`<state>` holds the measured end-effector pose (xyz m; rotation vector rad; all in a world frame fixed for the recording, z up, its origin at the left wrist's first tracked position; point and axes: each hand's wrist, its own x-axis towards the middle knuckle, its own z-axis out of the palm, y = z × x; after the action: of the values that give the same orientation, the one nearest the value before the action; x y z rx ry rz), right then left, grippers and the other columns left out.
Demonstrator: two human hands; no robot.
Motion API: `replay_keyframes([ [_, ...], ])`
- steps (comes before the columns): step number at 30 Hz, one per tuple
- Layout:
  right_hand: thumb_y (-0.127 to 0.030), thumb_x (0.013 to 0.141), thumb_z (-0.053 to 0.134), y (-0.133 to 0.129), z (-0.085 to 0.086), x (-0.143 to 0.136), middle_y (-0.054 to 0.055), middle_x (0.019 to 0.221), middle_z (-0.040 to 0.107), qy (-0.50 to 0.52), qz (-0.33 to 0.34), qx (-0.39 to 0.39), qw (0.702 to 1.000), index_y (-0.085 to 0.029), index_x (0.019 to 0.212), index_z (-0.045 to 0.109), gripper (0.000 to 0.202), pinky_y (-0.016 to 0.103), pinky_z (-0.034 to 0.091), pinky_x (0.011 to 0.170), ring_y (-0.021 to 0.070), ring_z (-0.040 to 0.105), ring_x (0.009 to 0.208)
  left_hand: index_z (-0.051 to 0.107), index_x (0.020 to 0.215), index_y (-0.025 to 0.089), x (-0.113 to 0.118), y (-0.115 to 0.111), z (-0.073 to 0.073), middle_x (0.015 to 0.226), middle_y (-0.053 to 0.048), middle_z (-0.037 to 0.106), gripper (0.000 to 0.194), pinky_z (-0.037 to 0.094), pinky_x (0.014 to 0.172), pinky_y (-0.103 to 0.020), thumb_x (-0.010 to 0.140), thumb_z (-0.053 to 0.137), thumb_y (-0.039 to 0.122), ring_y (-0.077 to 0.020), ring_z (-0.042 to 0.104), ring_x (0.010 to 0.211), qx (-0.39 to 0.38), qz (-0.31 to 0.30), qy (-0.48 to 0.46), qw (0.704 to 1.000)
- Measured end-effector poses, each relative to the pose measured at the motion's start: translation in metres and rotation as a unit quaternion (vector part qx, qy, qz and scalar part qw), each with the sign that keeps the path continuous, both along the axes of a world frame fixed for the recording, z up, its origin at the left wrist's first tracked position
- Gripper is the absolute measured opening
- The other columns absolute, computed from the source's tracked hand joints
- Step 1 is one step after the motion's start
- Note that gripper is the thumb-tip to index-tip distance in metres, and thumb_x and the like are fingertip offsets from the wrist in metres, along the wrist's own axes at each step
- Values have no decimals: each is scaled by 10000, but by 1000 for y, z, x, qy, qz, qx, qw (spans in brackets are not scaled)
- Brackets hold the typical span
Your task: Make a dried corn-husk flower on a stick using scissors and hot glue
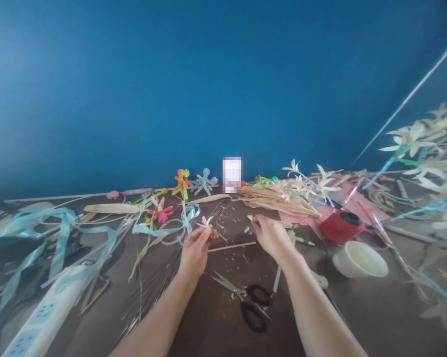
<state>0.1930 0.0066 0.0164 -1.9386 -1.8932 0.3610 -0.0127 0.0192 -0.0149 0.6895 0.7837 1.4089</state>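
Between its thumb and fingertips, my left hand (195,248) pinches a small husk flower (206,223) with pale, pointed petals spread upward. To the right of it, apart from the flower, my right hand (270,235) is closed in a pinch. A small pale husk petal (250,217) shows at its fingertips. Below and between the hands lie scissors (242,295) with black handles, their blades slightly apart. A thin pale stick (233,247) rests on the table between the hands, among scattered husk scraps (233,218).
Dried husks (279,199) lie at the back. Right are a red thread spool (340,226), a white cup (361,259) and finished husk flowers (413,139). Left are blue ribbon (63,233), a power strip (41,312) and thin dark wires (152,287). Pipe-cleaner figures (181,183) stand by the blue wall.
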Motion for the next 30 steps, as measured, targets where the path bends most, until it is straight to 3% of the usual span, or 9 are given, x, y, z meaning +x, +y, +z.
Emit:
replay_keyframes([
  [5,-173,754,463,2,-9,3,31,856,664,197,30,36,979,-204,944,613,244,243,419,721,160,605,787,677,664,153,2,-1,1,719,-13,660,76,447,619,-227,602,706,188,-97,582,624,-6,-5,5,1000],
  [9,-152,719,482,5,-16,-7,32,795,659,281,69,24,957,-175,976,613,290,258,435,705,157,604,741,679,673,151,2,-3,1,699,-14,664,75,447,626,-219,612,701,189,-93,584,622,-1,-11,15,1000],
  [12,-199,712,519,3,-11,-16,18,734,643,332,68,24,941,-162,939,614,249,255,437,655,149,591,676,677,668,149,1,-3,1,712,-15,665,61,447,631,-219,620,696,181,-100,593,643,-2,-19,10,1000],
  [16,-265,734,533,-7,2,-32,2,673,618,373,70,21,925,-159,810,615,154,230,416,566,133,560,598,673,657,153,1,-4,1,746,-14,661,46,449,660,-255,623,695,176,-135,604,707,-9,-34,-29,999],
  [20,-276,762,520,-18,10,-51,1,692,631,397,101,30,912,-176,774,624,145,227,418,607,137,566,640,671,659,175,2,-6,2,763,-4,660,12,442,674,-271,649,674,170,-134,593,721,-22,-50,-57,997],
  [25,-280,778,510,-24,11,-67,10,766,636,392,110,45,912,-190,763,636,156,232,418,660,145,574,699,667,629,195,1,-7,4,702,15,640,22,431,672,-243,641,675,178,-89,551,633,-23,-62,-56,996],
  [30,-280,791,489,-24,10,-73,-2,703,638,399,117,32,909,-184,756,648,188,208,401,606,137,561,654,663,630,194,-1,-6,1,665,3,616,41,423,666,-221,664,651,176,-88,533,632,-12,-65,-42,997],
])
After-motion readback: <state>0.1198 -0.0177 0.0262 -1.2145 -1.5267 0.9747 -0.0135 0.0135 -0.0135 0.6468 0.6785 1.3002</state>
